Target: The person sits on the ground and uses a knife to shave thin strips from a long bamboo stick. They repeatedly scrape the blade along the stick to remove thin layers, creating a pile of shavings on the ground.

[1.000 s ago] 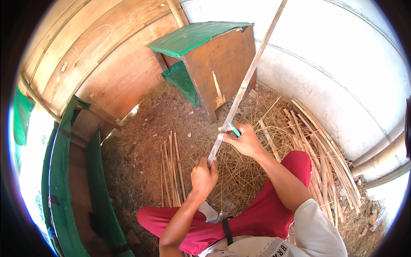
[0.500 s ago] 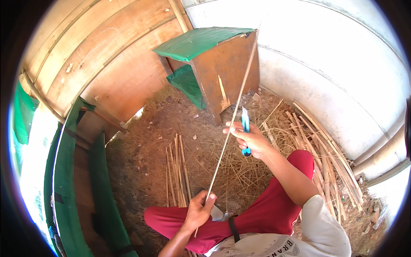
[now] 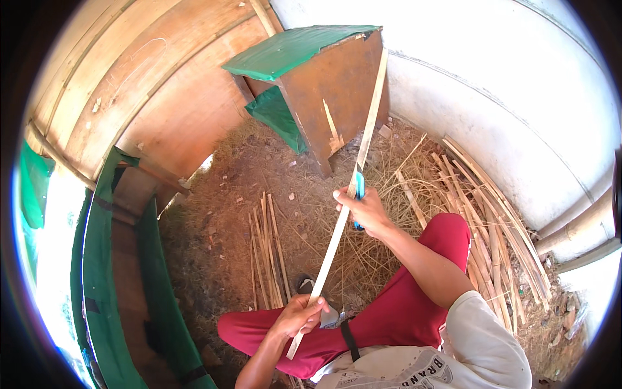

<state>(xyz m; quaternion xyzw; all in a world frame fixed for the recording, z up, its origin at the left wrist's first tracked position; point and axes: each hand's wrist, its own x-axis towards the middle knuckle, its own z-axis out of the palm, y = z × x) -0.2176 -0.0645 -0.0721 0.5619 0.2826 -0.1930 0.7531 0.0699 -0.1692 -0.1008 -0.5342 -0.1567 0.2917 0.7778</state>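
A long pale bamboo strip (image 3: pixel 338 230) runs slantwise from my lap up toward the brown cabinet, its broad face turned up. My left hand (image 3: pixel 300 316) is closed round the strip near its lower end, thumb on top. Farther up, my right hand (image 3: pixel 367 211) holds a blue utility knife (image 3: pixel 359 186) in its curled fingers. The right thumb lies against the strip, and the knife's blade end is close beside it; whether the blade touches cannot be made out.
Several thin strips (image 3: pixel 267 259) lie on the dirt floor before my left knee. A pile of split bamboo (image 3: pixel 492 240) lies at right along the white wall, with shavings (image 3: pixel 382 259) beside it. A brown cabinet (image 3: pixel 343 91) with a green top stands ahead; green-covered shelving (image 3: pixel 107 279) is at left.
The strip has been turned from its narrow edge to its broad face. The knife has tilted and come in against the strip, and my right hand has shifted slightly left.
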